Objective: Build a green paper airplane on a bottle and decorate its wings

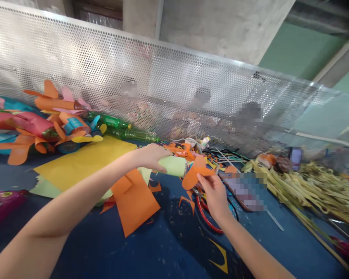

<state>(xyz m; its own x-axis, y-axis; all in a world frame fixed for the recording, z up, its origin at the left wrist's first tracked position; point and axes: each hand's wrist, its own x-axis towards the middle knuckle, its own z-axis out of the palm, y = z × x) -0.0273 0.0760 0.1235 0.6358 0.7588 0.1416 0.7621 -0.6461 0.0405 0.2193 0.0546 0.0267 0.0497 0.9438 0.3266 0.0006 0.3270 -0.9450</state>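
My left hand (pixel 151 155) is closed round a light green paper-wrapped cylinder (pixel 174 166) lying on its side; most of its left end is hidden by the hand. Between the thumb and fingers of my right hand (pixel 215 190) is an orange paper cutout (pixel 196 170) with rounded petal-like lobes, close to the cylinder's right end. I cannot tell whether the two touch. Below my right hand lie scissors with red handles (pixel 203 217), partly covered by it. Orange paper sheets (pixel 136 205) and small scraps rest on the blue table (pixel 163 248) between my arms.
Yellow paper (pixel 87 161) lies at left, near paper-covered bottles with petals (pixel 52 120). Green bottles (pixel 136 135) line the perforated metal screen (pixel 163 89); people are behind it. A phone (pixel 244 192) and pale plant strips (pixel 314 186) are right. A magenta tool (pixel 6 205) sits far left.
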